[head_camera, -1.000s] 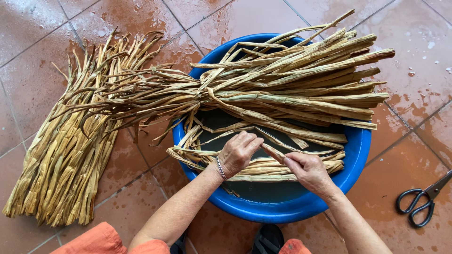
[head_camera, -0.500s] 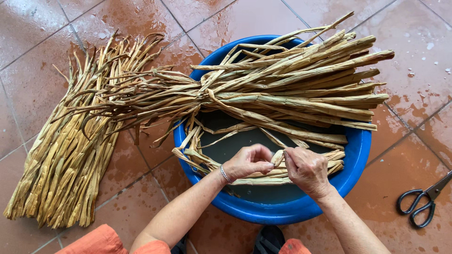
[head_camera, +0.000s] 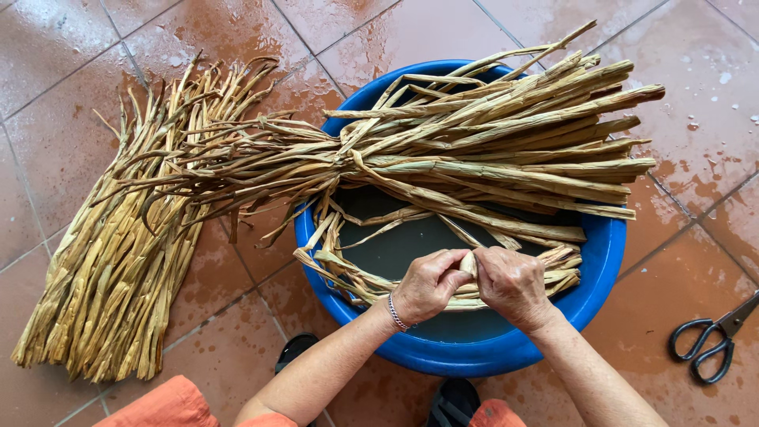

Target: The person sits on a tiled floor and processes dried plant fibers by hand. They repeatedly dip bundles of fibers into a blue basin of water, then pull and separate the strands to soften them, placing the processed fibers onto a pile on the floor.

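Wet reddish floor tiles lie all around, and a blue plastic basin sits on them right under the hands. The left hand and right hand now meet thumb to thumb, both pinched shut on one pale dried leaf strip, over the small coil of strips resting in the basin. A second ago the hands were apart, the right one pointing a strip end toward the left; half a second ago they were closing together. So the strip is now gripped by both. Beyond the hands, a tied bundle lies across the rim, unmoved; scissors stay well to the right.
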